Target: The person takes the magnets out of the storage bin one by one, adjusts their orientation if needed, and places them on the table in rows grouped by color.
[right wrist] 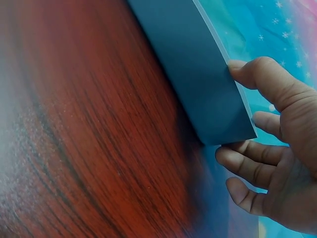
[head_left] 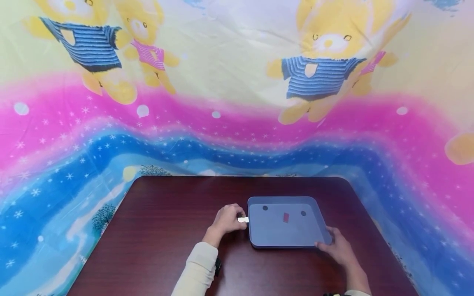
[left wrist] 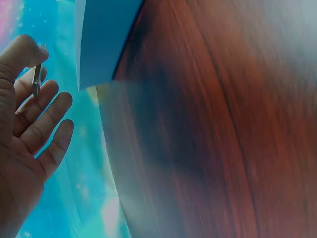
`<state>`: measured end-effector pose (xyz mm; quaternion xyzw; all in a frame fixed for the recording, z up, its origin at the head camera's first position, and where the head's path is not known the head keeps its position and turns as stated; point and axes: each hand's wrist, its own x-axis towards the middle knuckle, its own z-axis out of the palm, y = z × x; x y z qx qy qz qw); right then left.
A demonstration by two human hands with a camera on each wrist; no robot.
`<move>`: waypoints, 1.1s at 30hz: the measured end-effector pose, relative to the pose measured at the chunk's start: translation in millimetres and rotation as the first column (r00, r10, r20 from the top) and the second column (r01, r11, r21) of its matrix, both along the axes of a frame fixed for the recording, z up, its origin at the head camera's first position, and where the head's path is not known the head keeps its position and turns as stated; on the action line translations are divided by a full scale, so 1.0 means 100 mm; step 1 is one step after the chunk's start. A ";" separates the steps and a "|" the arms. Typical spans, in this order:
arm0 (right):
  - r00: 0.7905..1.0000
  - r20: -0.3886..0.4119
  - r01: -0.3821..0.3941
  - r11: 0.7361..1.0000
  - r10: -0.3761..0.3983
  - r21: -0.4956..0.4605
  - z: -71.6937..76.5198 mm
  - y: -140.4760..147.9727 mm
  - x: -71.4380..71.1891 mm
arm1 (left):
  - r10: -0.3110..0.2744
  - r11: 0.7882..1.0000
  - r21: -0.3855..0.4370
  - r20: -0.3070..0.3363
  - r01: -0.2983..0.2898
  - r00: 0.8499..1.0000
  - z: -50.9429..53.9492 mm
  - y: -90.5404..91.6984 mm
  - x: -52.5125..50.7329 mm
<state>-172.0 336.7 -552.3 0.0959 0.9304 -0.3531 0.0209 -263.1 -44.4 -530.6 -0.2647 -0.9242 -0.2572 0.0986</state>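
Note:
A grey-blue rectangular tray [head_left: 285, 236] rests on the dark wooden table; inside it lie two small dark round pieces [head_left: 265, 208] [head_left: 303, 213] and a small reddish rectangle [head_left: 286, 218]. Beside the tray's left wall, the left hand [head_left: 226, 220] pinches a small white object [head_left: 242, 220] between thumb and index finger; in the left wrist view this object [left wrist: 36, 77] looks thin and metallic along its edge, and the other fingers are spread. The right hand [head_left: 340, 248] grips the tray's near right corner, thumb on the rim and fingers beneath in the right wrist view [right wrist: 277, 144].
The table [head_left: 166, 213] extends around the tray, with rounded far corners. Behind and beside it hangs a cloth [head_left: 222, 82] printed with bears, snowflakes and pink and blue bands. Long light sleeves [head_left: 198, 267] cover the forearms, with a dark band near the left wrist.

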 end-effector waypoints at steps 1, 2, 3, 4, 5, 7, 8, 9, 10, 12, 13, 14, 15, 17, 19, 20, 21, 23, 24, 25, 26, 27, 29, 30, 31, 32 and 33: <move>1.000 -0.001 0.002 1.000 -0.002 -0.001 0.00 0.00 0.00 | 0.005 1.000 -0.005 0.001 -0.005 1.000 -0.01 -0.02 -0.02; 1.000 -0.001 0.004 1.000 -0.004 -0.002 -0.01 0.00 0.00 | 0.012 1.000 -0.009 0.004 -0.012 1.000 -0.02 -0.05 -0.05; 1.000 -0.001 0.004 1.000 -0.004 -0.002 -0.01 0.00 0.00 | 0.020 1.000 -0.012 0.011 -0.020 1.000 -0.02 -0.07 -0.07; 1.000 0.000 0.006 1.000 -0.006 -0.005 -0.01 0.00 0.00 | 0.027 1.000 -0.015 0.018 -0.026 0.999 -0.03 -0.09 -0.10; 1.000 0.000 0.006 1.000 -0.006 -0.005 -0.01 0.01 0.00 | 0.031 0.999 -0.015 0.029 -0.031 0.999 -0.05 -0.10 -0.12; 1.000 0.005 0.011 1.000 -0.011 -0.005 -0.02 0.02 -0.01 | 0.043 0.999 -0.022 0.047 -0.042 0.998 -0.07 -0.13 -0.17; 1.000 0.007 0.012 1.000 -0.012 -0.003 -0.02 0.02 -0.01 | 0.050 0.998 -0.027 0.057 -0.049 0.997 -0.08 -0.14 -0.19; 1.000 0.007 0.011 1.000 -0.011 -0.004 -0.02 0.02 -0.01 | 0.056 0.998 -0.031 0.066 -0.055 0.996 -0.09 -0.15 -0.20; 1.000 0.008 0.010 1.000 -0.010 -0.005 -0.02 0.02 -0.01 | 0.062 0.998 -0.034 0.073 -0.059 0.995 -0.10 -0.16 -0.22; 1.000 0.009 0.012 1.000 -0.011 -0.009 -0.02 0.03 -0.01 | 0.082 0.996 -0.048 0.093 -0.078 0.992 -0.11 -0.17 -0.25; 1.000 0.010 0.012 1.000 -0.012 -0.010 -0.02 0.02 0.00 | 0.090 0.995 -0.053 0.107 -0.085 0.990 -0.12 -0.17 -0.26; 1.000 0.012 0.014 1.000 -0.014 -0.013 -0.02 0.02 0.00 | 0.097 0.994 -0.056 0.123 -0.091 0.988 -0.13 -0.18 -0.27; 1.000 0.013 0.015 1.000 -0.015 -0.016 -0.02 0.02 0.00 | 0.107 0.993 -0.063 0.140 -0.099 0.984 -0.15 -0.17 -0.28; 1.000 0.018 0.021 0.999 -0.021 -0.026 -0.02 0.01 0.01 | 0.117 0.991 -0.078 0.171 -0.105 0.978 -0.18 -0.17 -0.29; 0.999 0.020 0.026 0.999 -0.025 -0.035 -0.01 0.00 0.02 | 0.123 0.990 -0.090 0.196 -0.107 0.973 -0.21 -0.16 -0.28; 0.999 0.021 0.028 0.999 -0.027 -0.038 -0.01 0.00 0.02 | 0.126 0.990 -0.095 0.207 -0.108 0.970 -0.24 -0.15 -0.28; 0.999 0.019 0.028 0.999 -0.027 -0.039 -0.01 0.00 0.02 | 0.129 0.989 -0.099 0.214 -0.110 0.968 -0.26 -0.14 -0.28; 1.000 0.015 0.028 0.999 -0.027 -0.037 -0.01 0.00 0.03 | 0.133 0.989 -0.101 0.222 -0.113 0.966 -0.30 -0.13 -0.27; 1.000 0.010 0.024 0.999 -0.023 -0.037 -0.01 0.00 0.03 | 0.134 0.988 -0.099 0.224 -0.115 0.965 -0.32 -0.12 -0.27; 1.000 0.007 0.021 0.999 -0.021 -0.035 -0.02 0.00 0.03 | 0.137 0.988 -0.100 0.224 -0.117 0.965 -0.34 -0.11 -0.26; 1.000 0.003 0.018 0.999 -0.018 -0.034 -0.02 0.01 0.03 | 0.139 0.988 -0.102 0.221 -0.119 0.965 -0.35 -0.10 -0.26; 1.000 -0.001 0.015 0.999 -0.016 -0.033 -0.02 0.01 0.03 | 0.137 0.988 -0.102 0.217 -0.117 0.967 -0.37 -0.10 -0.26; 1.000 -0.004 0.010 0.999 -0.010 -0.036 -0.02 0.01 0.03 | 0.137 0.987 -0.112 0.206 -0.115 0.969 -0.40 -0.09 -0.26; 1.000 -0.003 0.009 0.999 -0.009 -0.038 -0.02 0.01 0.03 | 0.138 0.986 -0.119 0.201 -0.116 0.970 -0.41 -0.08 -0.26; 1.000 0.000 0.009 0.999 -0.009 -0.037 -0.02 0.01 0.03 | 0.135 0.986 -0.121 0.196 -0.113 0.971 -0.43 -0.08 -0.26; 1.000 0.003 0.007 0.999 -0.006 -0.038 -0.02 0.01 0.03 | 0.132 0.986 -0.124 0.191 -0.110 0.973 -0.44 -0.08 -0.26; 1.000 0.007 0.007 0.999 -0.006 -0.041 -0.02 0.01 0.03 | 0.129 0.986 -0.127 0.186 -0.106 0.974 -0.45 -0.08 -0.26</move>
